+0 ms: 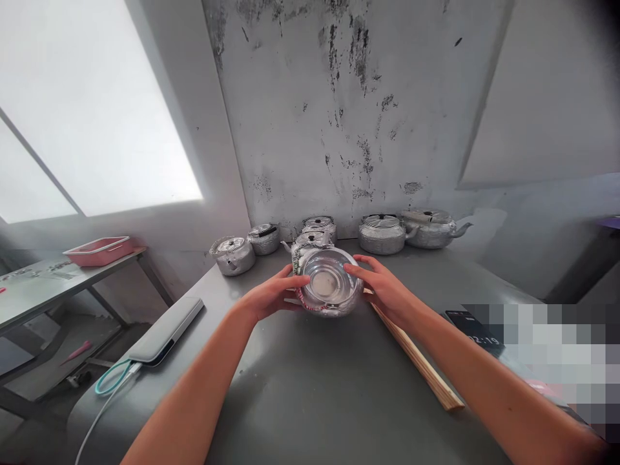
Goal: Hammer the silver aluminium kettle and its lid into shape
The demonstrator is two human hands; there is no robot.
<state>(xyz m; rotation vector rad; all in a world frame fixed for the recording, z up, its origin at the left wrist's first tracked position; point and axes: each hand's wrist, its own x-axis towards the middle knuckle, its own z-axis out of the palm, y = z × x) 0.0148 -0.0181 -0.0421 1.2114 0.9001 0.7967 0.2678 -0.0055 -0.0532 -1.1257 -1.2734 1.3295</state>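
An open, lidless metal kettle body [329, 284] stands on the grey table [310, 387], its shiny inside facing me. My left hand [271, 294] grips its left side, fingers curled round the rim. My right hand [382, 287] holds its right side, thumb on the rim. Just behind it sits another small kettle [310, 240] with a lid and black knob.
Several lidded metal kettles line the stained back wall, among them one [232, 255] on the left and a spouted one [431, 227] on the right. A wooden stick [421, 365], a phone [472, 326], a white device [165, 332] with a teal cable. A pink tray [99, 250] sits on a side table.
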